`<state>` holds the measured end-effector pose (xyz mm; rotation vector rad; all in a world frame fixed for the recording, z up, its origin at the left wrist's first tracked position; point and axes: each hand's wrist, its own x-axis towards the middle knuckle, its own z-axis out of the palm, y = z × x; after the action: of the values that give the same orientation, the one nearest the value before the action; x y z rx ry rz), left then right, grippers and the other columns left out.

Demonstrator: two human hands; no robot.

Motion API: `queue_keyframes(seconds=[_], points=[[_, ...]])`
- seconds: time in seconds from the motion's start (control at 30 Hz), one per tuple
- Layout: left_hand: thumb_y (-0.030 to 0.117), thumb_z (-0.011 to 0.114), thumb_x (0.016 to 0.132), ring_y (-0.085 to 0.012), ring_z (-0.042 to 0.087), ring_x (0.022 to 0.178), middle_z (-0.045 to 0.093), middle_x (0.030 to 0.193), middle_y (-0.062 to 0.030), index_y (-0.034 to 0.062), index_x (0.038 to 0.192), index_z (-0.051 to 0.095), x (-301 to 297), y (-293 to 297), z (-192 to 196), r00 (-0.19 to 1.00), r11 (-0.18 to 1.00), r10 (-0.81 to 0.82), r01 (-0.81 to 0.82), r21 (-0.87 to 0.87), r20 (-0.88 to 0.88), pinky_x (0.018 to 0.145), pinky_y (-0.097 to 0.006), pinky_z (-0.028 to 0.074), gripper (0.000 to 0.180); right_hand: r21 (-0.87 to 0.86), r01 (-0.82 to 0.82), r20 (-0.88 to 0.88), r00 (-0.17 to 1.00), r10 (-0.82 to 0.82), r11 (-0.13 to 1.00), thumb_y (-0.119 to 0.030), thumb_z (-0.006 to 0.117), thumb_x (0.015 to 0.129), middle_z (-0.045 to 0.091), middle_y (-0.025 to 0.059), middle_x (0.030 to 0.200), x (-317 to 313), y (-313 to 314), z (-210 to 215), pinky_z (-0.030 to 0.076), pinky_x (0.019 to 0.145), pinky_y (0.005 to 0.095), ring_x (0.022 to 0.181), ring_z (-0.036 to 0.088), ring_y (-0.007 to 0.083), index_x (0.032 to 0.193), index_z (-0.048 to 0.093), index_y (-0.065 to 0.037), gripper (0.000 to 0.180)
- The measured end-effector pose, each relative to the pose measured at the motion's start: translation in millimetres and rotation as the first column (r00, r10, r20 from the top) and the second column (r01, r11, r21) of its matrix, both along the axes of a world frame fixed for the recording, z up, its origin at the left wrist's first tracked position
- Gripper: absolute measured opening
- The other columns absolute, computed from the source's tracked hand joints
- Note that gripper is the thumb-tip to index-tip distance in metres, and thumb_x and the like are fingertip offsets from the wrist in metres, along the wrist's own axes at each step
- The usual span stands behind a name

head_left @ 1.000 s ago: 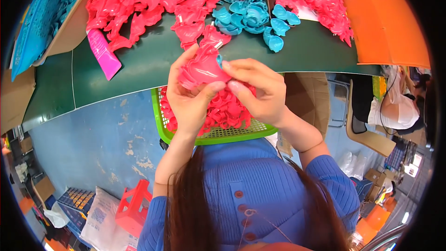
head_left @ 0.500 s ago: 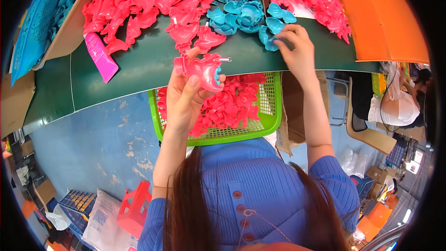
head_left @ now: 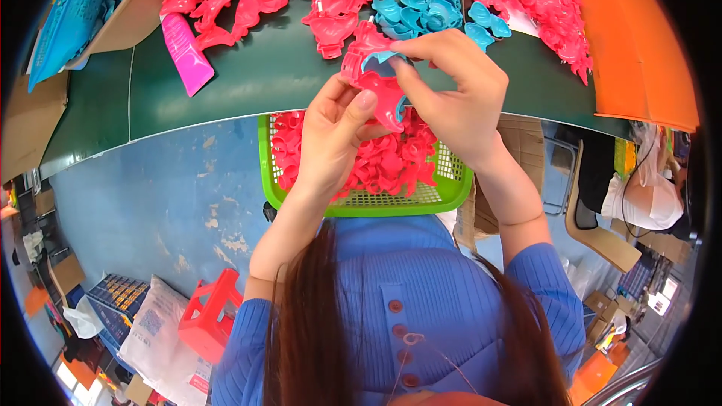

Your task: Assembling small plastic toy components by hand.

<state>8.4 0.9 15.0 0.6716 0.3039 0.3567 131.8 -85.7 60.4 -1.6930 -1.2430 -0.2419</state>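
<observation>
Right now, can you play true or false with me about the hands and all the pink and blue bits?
1. The left hand holds a pink plastic piece. True.
2. The right hand is empty. False: its thumb and finger pinch a blue piece against the pink one.
3. The green basket is full of blue pieces. False: pink pieces show in it.
4. A magenta tube lies on the table. True.
5. The table is white. False: it is dark green.

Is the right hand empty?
No, the right hand pinches a blue piece at the pink part that the left hand holds.
</observation>
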Motion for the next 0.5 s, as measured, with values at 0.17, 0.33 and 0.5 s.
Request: queue_keyframes(seconds=[0.17, 0.33, 0.5], points=[[0.015, 0.057, 0.088, -0.0127, 0.061, 0.086, 0.058, 0.100, -0.0049, 0.0028, 0.110, 0.049, -4.2, 3.1, -1.9, 1.000, 1.000, 0.016, -0.017, -0.025, -0.015, 0.070, -0.031, 0.057, 0.026, -0.044, -0.014, 0.163, 0.986, 0.021, 0.999, 0.005, 0.067, 0.065, 0.062, 0.0078, 0.072, -2.7, 5.6, -2.0, 0.045, 0.056, 0.0265, 0.064, 0.058, 0.0183, 0.079, 0.066, -0.001, 0.016], [0.017, 0.058, 0.088, -0.0088, 0.060, 0.081, 0.059, 0.093, -0.0021, 0.0043, 0.104, 0.051, -5.1, 3.8, -4.8, 0.999, 1.000, 0.027, -0.027, -0.006, -0.046, 0.067, -0.028, 0.056, 0.022, -0.086, -0.007, 0.272, 0.962, 0.030, 0.996, 0.005, 0.067, 0.064, 0.061, 0.0074, 0.070, -1.6, 7.6, -0.7, 0.046, 0.056, 0.0275, 0.064, 0.058, 0.0194, 0.079, 0.065, -0.002, 0.017], [0.018, 0.058, 0.088, -0.0084, 0.060, 0.079, 0.059, 0.093, -0.0019, 0.0043, 0.103, 0.051, -4.8, 4.8, -2.3, 0.998, 0.999, 0.033, -0.033, -0.002, -0.054, 0.066, -0.027, 0.056, 0.022, -0.110, -0.005, 0.278, 0.960, 0.036, 0.994, 0.004, 0.068, 0.064, 0.060, 0.0070, 0.069, -2.0, 9.4, -2.1, 0.046, 0.055, 0.0280, 0.063, 0.057, 0.0194, 0.079, 0.065, -0.002, 0.017]])
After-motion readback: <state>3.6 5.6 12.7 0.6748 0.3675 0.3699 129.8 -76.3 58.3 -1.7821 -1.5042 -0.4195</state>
